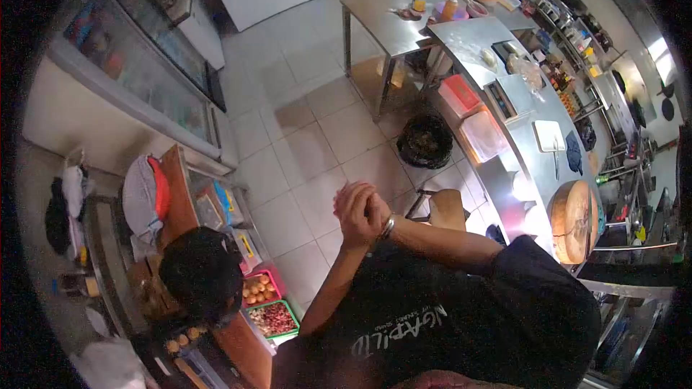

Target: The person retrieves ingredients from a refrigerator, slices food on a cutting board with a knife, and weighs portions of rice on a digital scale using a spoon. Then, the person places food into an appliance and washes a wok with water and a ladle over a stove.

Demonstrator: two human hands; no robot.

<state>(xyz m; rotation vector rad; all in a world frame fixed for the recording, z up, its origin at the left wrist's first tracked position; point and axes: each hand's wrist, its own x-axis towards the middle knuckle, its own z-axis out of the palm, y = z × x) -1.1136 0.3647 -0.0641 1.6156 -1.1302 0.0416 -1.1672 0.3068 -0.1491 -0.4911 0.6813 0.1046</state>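
Note:
My left hand [353, 226] and my right hand [378, 209] are clasped together in front of my black shirt, above the tiled floor. The left fingers fold over the right hand, whose own fingers are partly hidden. No object shows between them. A metallic band [389, 226] circles my right wrist. Beyond the hands, to the right, are a wooden-topped stool [447, 209] and a bin lined with a black bag [425, 142]. Both hands are apart from these.
A steel counter [519, 140] on the right carries a scale [500, 101], a white board [549, 136] and a round chopping block [571, 222]. At lower left, another person [200, 274] is close beside a pink crate of onions [259, 288] and a green crate [272, 319]. Glass-door fridges [137, 65] line the left.

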